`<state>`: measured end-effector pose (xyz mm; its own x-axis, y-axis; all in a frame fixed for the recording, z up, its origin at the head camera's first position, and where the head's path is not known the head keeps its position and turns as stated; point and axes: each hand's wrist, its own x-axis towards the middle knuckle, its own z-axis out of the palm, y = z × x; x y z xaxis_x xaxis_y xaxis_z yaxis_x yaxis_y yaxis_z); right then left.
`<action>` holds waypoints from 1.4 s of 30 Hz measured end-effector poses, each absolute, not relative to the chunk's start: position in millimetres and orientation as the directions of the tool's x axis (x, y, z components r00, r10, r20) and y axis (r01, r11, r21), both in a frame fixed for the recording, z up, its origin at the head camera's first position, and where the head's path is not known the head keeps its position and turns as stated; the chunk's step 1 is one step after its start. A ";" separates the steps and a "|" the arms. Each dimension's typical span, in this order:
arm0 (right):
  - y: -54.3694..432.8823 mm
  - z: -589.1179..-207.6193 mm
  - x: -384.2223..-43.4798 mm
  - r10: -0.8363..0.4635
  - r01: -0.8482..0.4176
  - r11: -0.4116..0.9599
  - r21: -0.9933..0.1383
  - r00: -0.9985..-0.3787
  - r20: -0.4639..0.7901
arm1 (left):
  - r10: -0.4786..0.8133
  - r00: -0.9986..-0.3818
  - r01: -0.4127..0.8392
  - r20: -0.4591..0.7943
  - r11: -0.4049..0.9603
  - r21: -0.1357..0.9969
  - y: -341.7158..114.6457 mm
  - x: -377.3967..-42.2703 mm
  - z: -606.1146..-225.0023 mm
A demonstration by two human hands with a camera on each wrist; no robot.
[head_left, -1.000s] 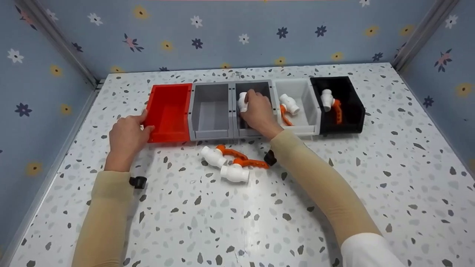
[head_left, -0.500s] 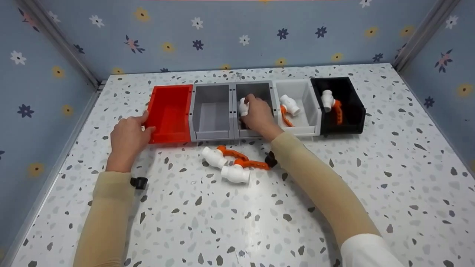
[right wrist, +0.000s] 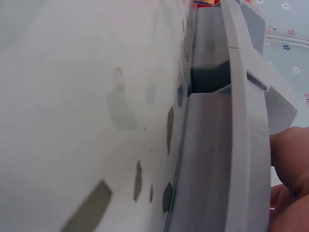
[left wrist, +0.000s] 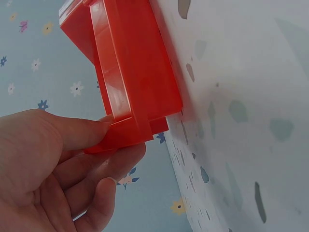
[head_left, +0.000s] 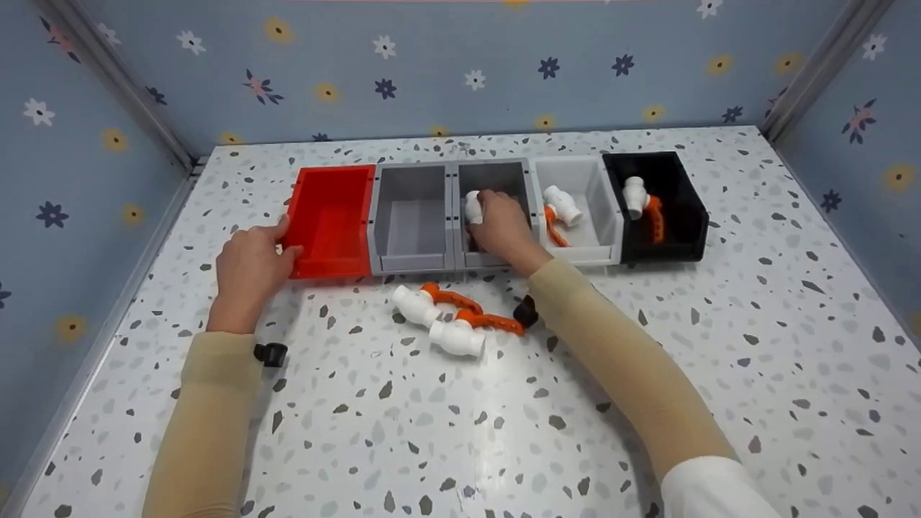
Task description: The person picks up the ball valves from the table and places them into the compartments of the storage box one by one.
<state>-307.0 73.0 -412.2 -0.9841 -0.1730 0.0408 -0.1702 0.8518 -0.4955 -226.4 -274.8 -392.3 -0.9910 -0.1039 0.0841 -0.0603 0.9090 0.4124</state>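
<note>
Pinching a white valve (head_left: 473, 207), the right hand (head_left: 501, 224) dips into the right-hand grey bin (head_left: 496, 173); curled fingers cover part of the fitting, and in the right wrist view the bin's thick front lip screens the grip. The left hand (head_left: 248, 266) clasps the left wall of the red bin (head_left: 331, 230) between thumb and fingers. Between the two hands: the other grey bin (head_left: 410, 234). Rightward, a white bin (head_left: 586, 254) and a black bin (head_left: 669, 252) hold an orange-handled valve (head_left: 563, 205) and a second such valve (head_left: 635, 198). In front, two loose valves (head_left: 457, 338) lie close together, one handle tip just beside the black wrist mount (head_left: 526, 311). Bins: smooth plastic, boxy, low-fronted. Valve bodies: glossy, bulging mid-length, round-ended. Tabletop (head_left: 360, 432): white, grey-flecked. Panels (head_left: 432, 57) beyond: blue, flower-printed. Sleeves (head_left: 209, 403): tan, close-fitting.
</note>
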 end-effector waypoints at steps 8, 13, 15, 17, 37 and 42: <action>73.0 -402.9 -302.0 -0.173 -0.164 0.829 -0.534 -0.984 0.033 | -0.100 -0.990 -0.052 0.098 0.913 0.405 -276.3 -223.9 -393.4; 77.0 -393.1 -294.6 -0.182 -0.180 0.792 -0.584 -0.982 0.056 | -0.098 -0.989 -0.047 0.109 0.917 0.397 -276.1 -224.6 -394.4; 79.2 -389.3 -291.7 -0.192 -0.194 0.774 -0.603 -0.979 0.068 | -0.103 -0.990 -0.056 0.098 0.916 0.398 -276.3 -225.0 -394.5; 81.5 -385.5 -289.4 -0.202 -0.209 0.756 -0.620 -0.976 0.083 | -0.108 -0.990 -0.065 0.086 0.914 0.401 -276.8 -225.4 -394.8; 121.5 -356.2 -260.2 -0.192 -0.232 0.563 -0.793 -0.970 0.147 | -0.102 -0.990 -0.057 0.096 0.919 0.391 -275.1 -226.0 -392.1; 138.3 -351.9 -256.4 -0.173 -0.258 0.540 -0.801 -0.966 0.194 | -0.107 -0.990 -0.065 0.087 0.919 0.389 -273.9 -226.9 -392.4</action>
